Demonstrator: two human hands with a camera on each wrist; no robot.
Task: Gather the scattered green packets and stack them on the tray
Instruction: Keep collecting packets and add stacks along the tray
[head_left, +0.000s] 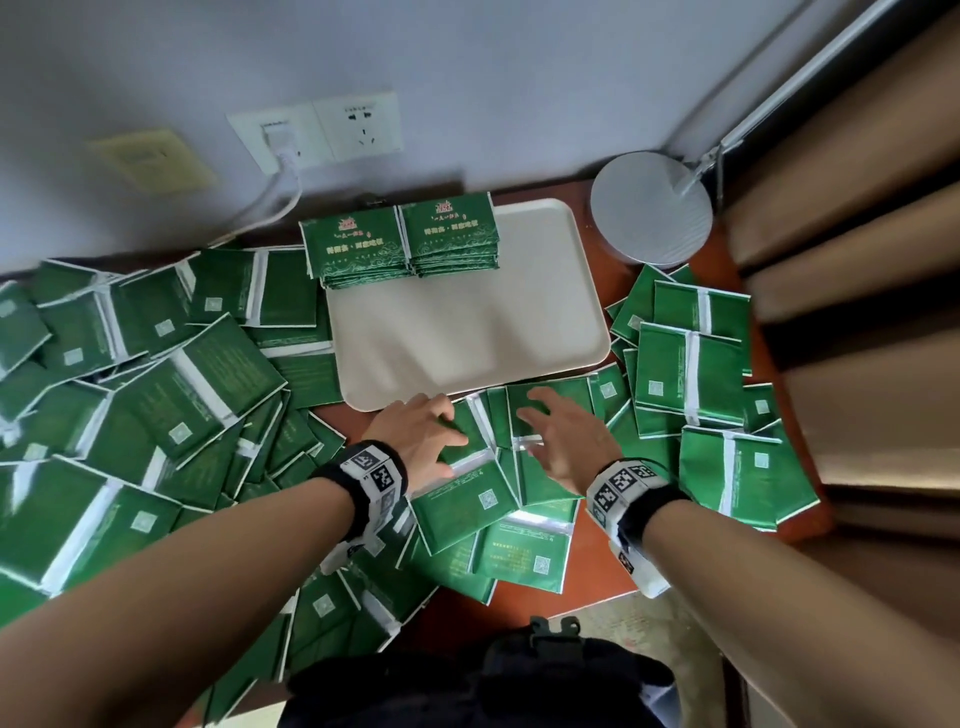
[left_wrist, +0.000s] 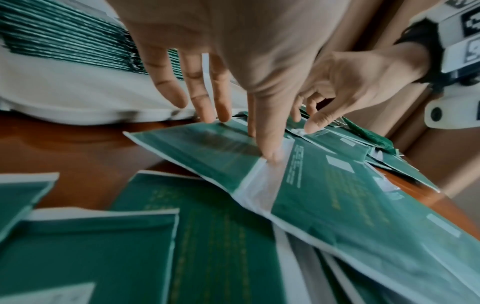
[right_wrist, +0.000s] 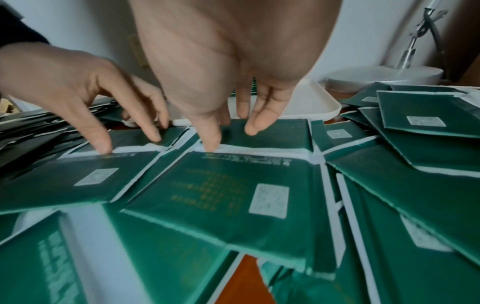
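Head view alone shows tray (head_left: 519, 332) stacks (head_left: 400, 244); both hands (head_left: 415, 431) spread flat on packets (head_left: 545, 457).

Brown table (head_left: 597, 574) under tray (head_left: 545, 291), packets (head_left: 197, 395)

Two hands (head_left: 415, 436), one tray (head_left: 467, 332), two stacks (head_left: 400, 244)

Grey wall (head_left: 467, 62) w/ sockets (head_left: 358, 127); brown curtain (head_left: 857, 208), maybe; lamp base (head_left: 649, 208).
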